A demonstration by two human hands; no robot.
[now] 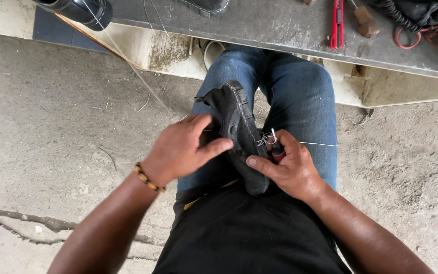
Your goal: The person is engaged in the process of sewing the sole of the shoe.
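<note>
On the lap of a seated person in blue jeans and a black shirt, a black shoe lay on its side at the centre of the view, its toe pointing toward twelve o'clock and its heel toward six. The left hand, a beaded bracelet at its wrist, was curled over the shoe from nine o'clock, thumb and forefinger closed on the upper to steady it. The right hand, at three o'clock, pressed its thumb on the sole edge while its fingers were wrapped round a small dark-handled tool, apparently an awl. White thread was bunched at the seam beside the tool, one strand running off toward three o'clock.

The shoe looked light and pliable in the upper but stiffer along the rubber sole; it seemed best gripped across the upper with the sole rim braced, as shown. The thread appeared thin and liable to tangle.

At twelve o'clock stood a grey workbench bearing a red utility knife, a wooden-handled tool and another black shoe. Rough concrete floor lay all around.
</note>
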